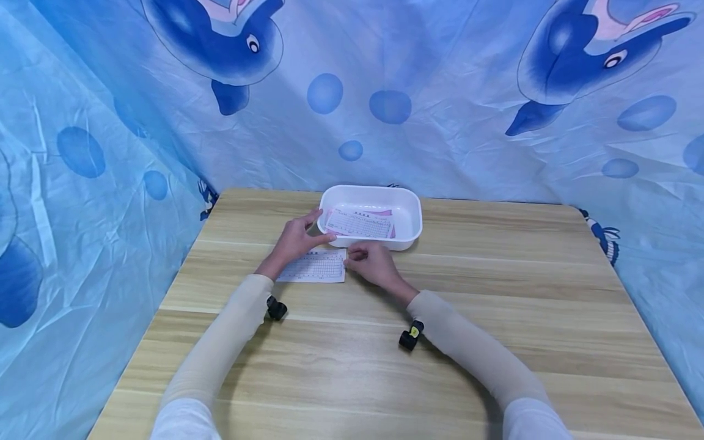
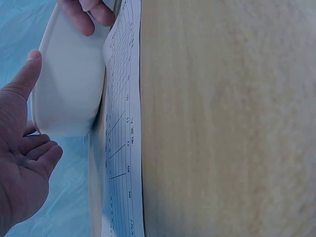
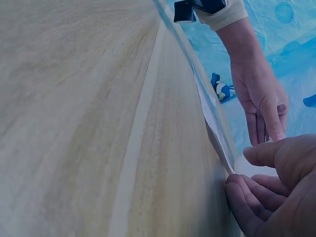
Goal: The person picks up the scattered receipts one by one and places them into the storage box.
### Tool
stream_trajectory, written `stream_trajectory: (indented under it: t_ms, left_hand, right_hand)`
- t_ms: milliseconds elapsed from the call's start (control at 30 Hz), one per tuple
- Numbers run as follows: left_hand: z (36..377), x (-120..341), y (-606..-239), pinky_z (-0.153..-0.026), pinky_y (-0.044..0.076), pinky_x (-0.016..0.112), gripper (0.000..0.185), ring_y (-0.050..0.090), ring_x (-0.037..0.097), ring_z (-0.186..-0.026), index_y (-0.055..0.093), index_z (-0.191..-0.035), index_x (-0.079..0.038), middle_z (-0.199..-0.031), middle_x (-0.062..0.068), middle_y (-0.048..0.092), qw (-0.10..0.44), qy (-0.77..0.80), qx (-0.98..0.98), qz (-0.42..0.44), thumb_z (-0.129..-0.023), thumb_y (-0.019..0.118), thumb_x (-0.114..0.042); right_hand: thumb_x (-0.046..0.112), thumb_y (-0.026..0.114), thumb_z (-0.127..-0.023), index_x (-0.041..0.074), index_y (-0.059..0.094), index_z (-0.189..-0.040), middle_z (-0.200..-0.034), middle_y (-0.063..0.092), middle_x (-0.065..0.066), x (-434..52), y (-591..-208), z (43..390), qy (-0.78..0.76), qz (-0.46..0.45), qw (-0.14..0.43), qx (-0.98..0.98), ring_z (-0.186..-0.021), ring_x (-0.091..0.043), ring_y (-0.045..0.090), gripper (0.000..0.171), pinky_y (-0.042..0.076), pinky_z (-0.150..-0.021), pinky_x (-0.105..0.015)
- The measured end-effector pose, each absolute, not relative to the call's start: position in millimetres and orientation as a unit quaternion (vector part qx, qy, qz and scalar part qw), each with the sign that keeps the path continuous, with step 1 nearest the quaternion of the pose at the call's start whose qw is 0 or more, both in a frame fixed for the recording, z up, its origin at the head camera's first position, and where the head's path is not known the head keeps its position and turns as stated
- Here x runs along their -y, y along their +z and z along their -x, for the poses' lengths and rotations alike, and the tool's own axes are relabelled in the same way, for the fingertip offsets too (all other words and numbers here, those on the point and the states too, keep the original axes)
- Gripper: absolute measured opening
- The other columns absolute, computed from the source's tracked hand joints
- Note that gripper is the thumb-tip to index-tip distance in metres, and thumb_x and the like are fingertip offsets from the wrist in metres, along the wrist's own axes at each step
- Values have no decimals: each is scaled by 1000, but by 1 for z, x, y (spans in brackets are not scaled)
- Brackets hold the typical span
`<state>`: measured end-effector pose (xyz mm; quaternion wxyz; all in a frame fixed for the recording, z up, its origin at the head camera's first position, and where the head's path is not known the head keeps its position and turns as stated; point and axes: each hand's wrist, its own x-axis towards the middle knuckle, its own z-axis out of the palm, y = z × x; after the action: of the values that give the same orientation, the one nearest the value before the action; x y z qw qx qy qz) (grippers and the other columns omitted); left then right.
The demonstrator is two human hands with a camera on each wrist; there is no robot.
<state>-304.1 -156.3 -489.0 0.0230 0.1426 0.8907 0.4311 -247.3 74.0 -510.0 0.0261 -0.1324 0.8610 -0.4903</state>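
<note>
In the head view, a printed form [image 1: 315, 266] lay flat on the wooden table [image 1: 495, 318] just below the centre of the frame, directly in front of a white tray [image 1: 409, 211] that held more forms, some pink-edged [image 1: 360, 223]. The left hand [image 1: 297, 239] sat at the form's upper left edge with its fingers stretched out relaxed, the thumb and fingertips reaching the tray's near left corner — it gripped nothing. The right hand [image 1: 371, 263] was at the form's right edge, its fingers curled toward the paper's corner; whether it actually pinched the sheet could not be told from here. The form lay between the two hands, which were close together. In the left wrist view, the left hand [image 2: 22, 163] filled the lower left of the frame, open, its thumb against the tray's [image 2: 69, 84] white wall, while the form [image 2: 123, 148] ran as a strip down the middle beside the tray; the right hand's fingertips [image 2: 86, 15] showed at the top edge. In the right wrist view, the right hand [image 3: 269, 192] sat at the lower right with thumb and curled fingers closed on the raised corner of the form [image 3: 215, 126] — the sheet's edge lifted slightly off the table there — and the left hand [image 3: 261, 103] hung open at the right of the frame.
</note>
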Motion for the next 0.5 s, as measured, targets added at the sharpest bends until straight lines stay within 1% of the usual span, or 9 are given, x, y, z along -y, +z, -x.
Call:
stream_trajectory:
  t_ms: [100,200,367,433,500]
  left_hand:
    - [304,156,-489,-117,41,45,95,39,31,-148,41,-155,-8,-164,10,33,20,434,-889,-143,-82,82,-54]
    - [304,156,-489,-117,40,46,96,38,31,-148,41,-155,-8,-164,11,33,23,436,-888,-143,-82,82,-54]
    - [304,156,-488,-118,40,46,97,38,31,-148,40,-156,-10,-164,10,33,26,432,-890,-140,-81,82,-56]
    - [304,156,-488,-118,40,46,97,38,31,-148,40,-156,-10,-164,9,33,26,430,-891,-139,-81,82,-56]
    - [304,157,-489,-118,40,46,97,38,31,-148,40,-156,-10,-164,9,33,27,431,-891,-140,-81,82,-56]
  right_hand:
    - [10,83,-86,2,76,-113,-96,78,-5,-73,-511,248,-485,137,19,-863,-88,-14,74,30,62,-80,-29]
    - [11,83,-85,2,76,-115,-90,77,-3,-72,-513,249,-472,143,14,-870,-80,-11,70,32,59,-74,-25]
    - [15,81,-88,3,74,-122,-76,68,0,-72,-513,248,-436,170,27,-884,-63,-9,58,37,46,-56,-21]
    - [17,80,-89,4,73,-124,-71,66,1,-72,-511,247,-418,184,36,-889,-59,-8,55,38,42,-52,-20]
    - [19,78,-90,5,74,-123,-68,66,1,-72,-510,246,-403,193,45,-894,-56,-8,53,36,39,-50,-20]
